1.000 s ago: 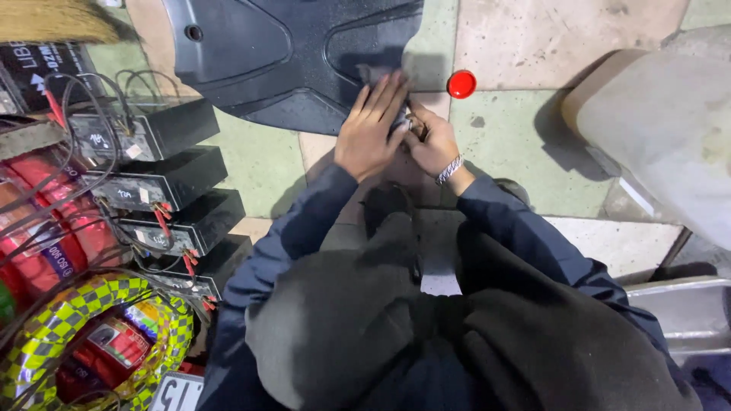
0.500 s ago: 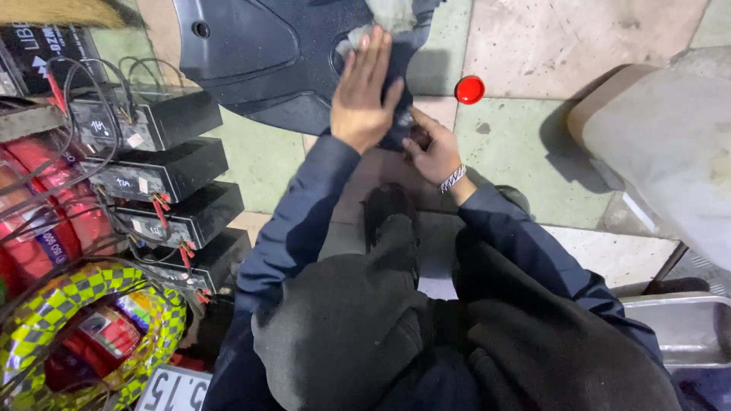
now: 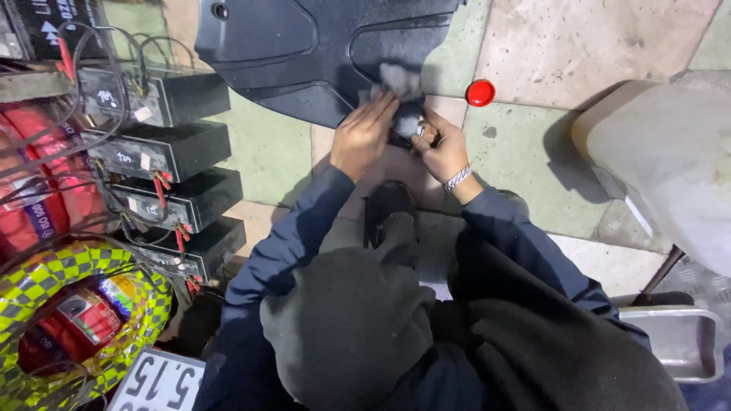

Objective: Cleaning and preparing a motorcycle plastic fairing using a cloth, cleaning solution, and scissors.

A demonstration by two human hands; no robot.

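A large dark plastic panel (image 3: 304, 53) lies on the tiled floor in front of my knees. A grey cloth (image 3: 394, 78) rests on its near edge. My left hand (image 3: 364, 138) lies on the panel with its fingers together, the fingertips pressing the cloth. My right hand (image 3: 443, 149), with a metal bracelet on the wrist, is curled at the panel's near edge just right of the cloth. What it pinches is too small to tell. Both hands nearly touch each other.
Several black batteries (image 3: 164, 148) with red-tipped wires are stacked at the left. A red cap (image 3: 480, 92) lies on the floor right of the panel. A whitish plastic body (image 3: 670, 160) stands at right, a metal tray (image 3: 678, 342) at bottom right, and a yellow-green checkered wrapped ring (image 3: 46, 281) at bottom left.
My left hand has drawn back from farther up the panel toward its near edge, with the cloth now showing beyond the fingertips. My right hand has stayed at the edge.
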